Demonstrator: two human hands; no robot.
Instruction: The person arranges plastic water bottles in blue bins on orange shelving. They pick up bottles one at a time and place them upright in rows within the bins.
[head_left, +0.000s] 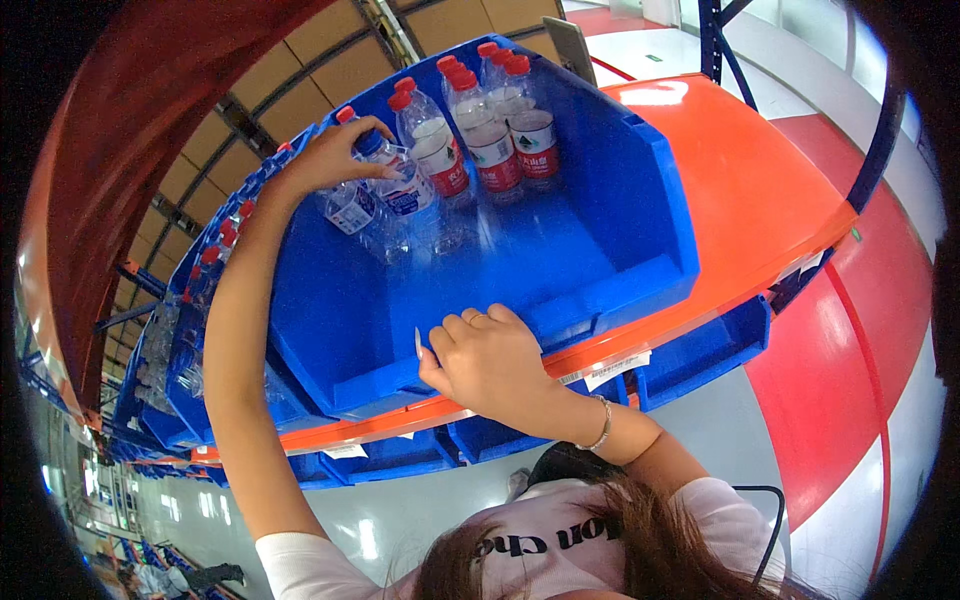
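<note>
My left hand (341, 156) reaches into the back left of a large blue plastic bin (517, 262). Its fingers and thumb are around the cap and shoulder of a clear plastic bottle with a blue cap (405, 191). Close beside that one, partly behind my hand, is another clear bottle (349, 206) with a white and blue label. Several red-capped bottles with red and white labels (491, 157) stand to its right along the back wall. My right hand (487, 360) is curled into a fist over the bin's front lip, with nothing visible in it.
The bin rests on an orange shelf (750, 165), with a dark blue rack post (877, 157) on the right. More blue bins with bottles (202, 300) line up at the left. Lower bins (701, 356) sit under the shelf edge. Another person (165, 581) is far off, lower left.
</note>
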